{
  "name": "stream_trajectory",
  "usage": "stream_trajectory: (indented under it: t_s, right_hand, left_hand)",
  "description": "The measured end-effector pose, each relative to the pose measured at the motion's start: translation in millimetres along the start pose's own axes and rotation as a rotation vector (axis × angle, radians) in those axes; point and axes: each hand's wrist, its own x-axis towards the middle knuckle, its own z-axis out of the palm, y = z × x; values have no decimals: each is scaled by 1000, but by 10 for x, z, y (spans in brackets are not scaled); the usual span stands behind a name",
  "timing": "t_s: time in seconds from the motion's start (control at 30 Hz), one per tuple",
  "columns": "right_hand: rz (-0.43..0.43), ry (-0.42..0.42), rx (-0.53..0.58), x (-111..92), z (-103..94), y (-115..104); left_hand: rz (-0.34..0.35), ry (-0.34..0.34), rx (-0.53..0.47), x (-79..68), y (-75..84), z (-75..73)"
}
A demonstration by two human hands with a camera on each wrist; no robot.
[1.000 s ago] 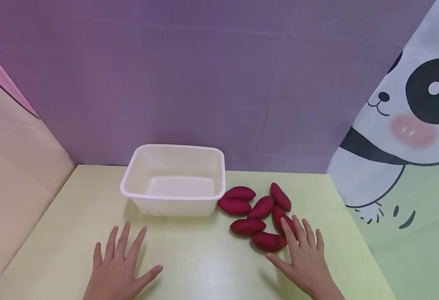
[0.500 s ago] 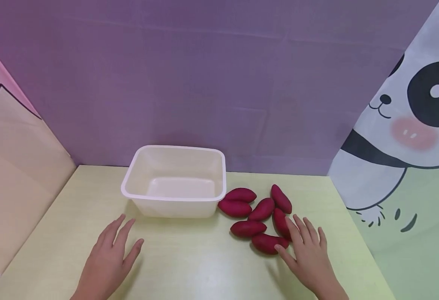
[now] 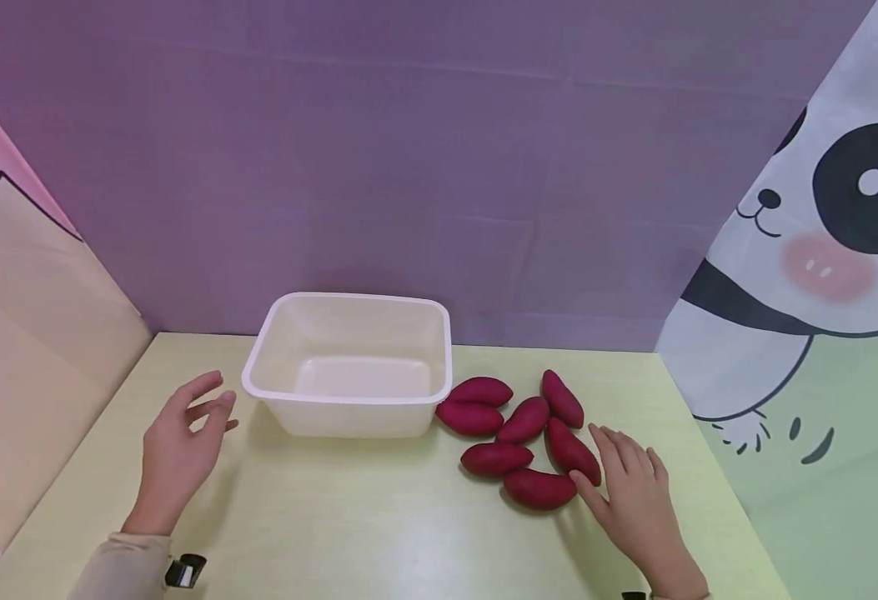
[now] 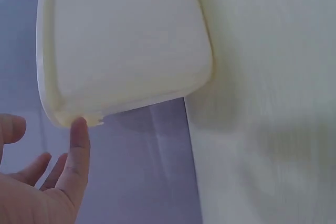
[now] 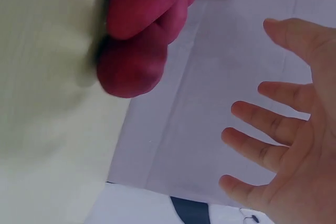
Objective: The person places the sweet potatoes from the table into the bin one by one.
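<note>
A white plastic basin (image 3: 348, 417) stands near the back of the table with nothing in it. My left hand (image 3: 179, 450) hovers just left of it, fingers loosely bent and holding nothing; in the left wrist view a fingertip overlaps the corner of the basin (image 4: 126, 35). Several dark red sweet potatoes (image 3: 524, 418) lie in a loose group right of the basin. My right hand (image 3: 637, 500) is beside the nearest right ones, fingers spread and relaxed, palm bare in the right wrist view, apart from the sweet potato (image 5: 134, 69) there.
The pale table (image 3: 378, 517) ends at a purple cloth backdrop (image 3: 439, 167). A panda-print cloth (image 3: 851, 192) hangs at the right, a beige and pink one (image 3: 26, 350) at the left. A sleeve (image 3: 123, 571) with a black strap shows at the lower left.
My left hand has risen and moved forward and left toward the basin's side, its fingers turning inward. My right hand has shifted slightly right, away from the sweet potatoes, which have not moved.
</note>
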Motion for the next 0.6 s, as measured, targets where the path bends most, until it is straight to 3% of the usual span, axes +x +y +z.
stream_trajectory:
  t_s: [0.1, 0.2, 0.33, 0.6]
  right_hand:
    - [42, -10, 13, -4, 29, 68]
    - [99, -34, 57, -28, 67, 142]
    - [177, -81, 145, -62, 124, 228]
    - [299, -189, 323, -44, 237, 337]
  left_hand:
    - [-137, -17, -161, 157, -41, 5]
    - [-216, -31, -314, 279, -65, 29]
    - [-254, -42, -492, 391, -63, 64]
    - [-308, -66, -626, 459, -93, 79]
